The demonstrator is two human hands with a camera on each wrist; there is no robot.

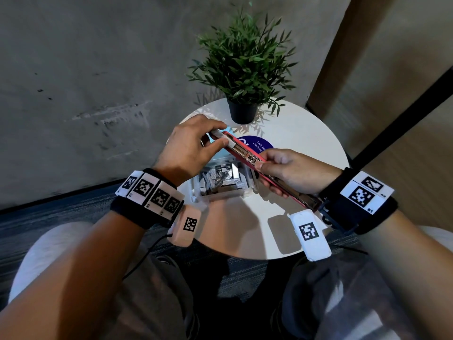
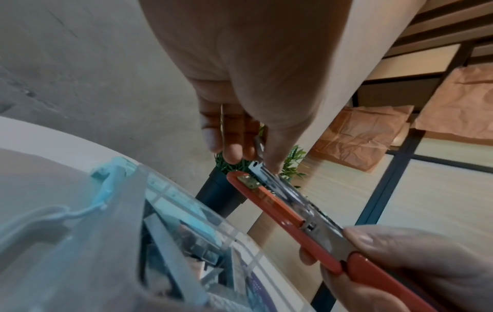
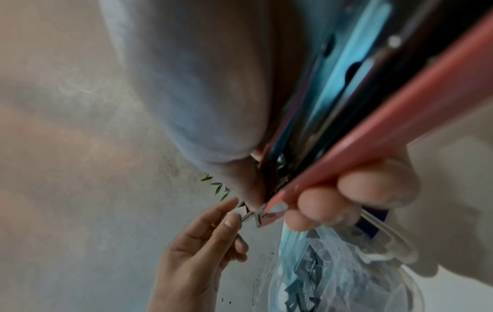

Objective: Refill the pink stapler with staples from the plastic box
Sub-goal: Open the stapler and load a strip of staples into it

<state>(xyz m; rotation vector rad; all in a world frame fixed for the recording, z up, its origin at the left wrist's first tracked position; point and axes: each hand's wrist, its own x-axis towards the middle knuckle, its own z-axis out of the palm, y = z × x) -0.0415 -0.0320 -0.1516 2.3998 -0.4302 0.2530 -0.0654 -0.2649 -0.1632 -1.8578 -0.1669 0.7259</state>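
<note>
Holding the pink stapler (image 1: 263, 169) open in our right hand (image 1: 291, 171), fingers clamped around it; left hand (image 1: 188, 146) pinches its far metal tip, plastic box (image 1: 221, 180) beneath both.

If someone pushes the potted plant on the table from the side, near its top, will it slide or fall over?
The potted plant would probably tip rather than slide: its foliage spreads far wider than the small dark pot. It is likely light, so it resists little. It stands near the round table's far edge, so it might fall off.

Left hand (image 1: 191, 143) pinches with thumb and forefinger; right hand (image 1: 291, 171) is curled in a grip, both raised.
</note>
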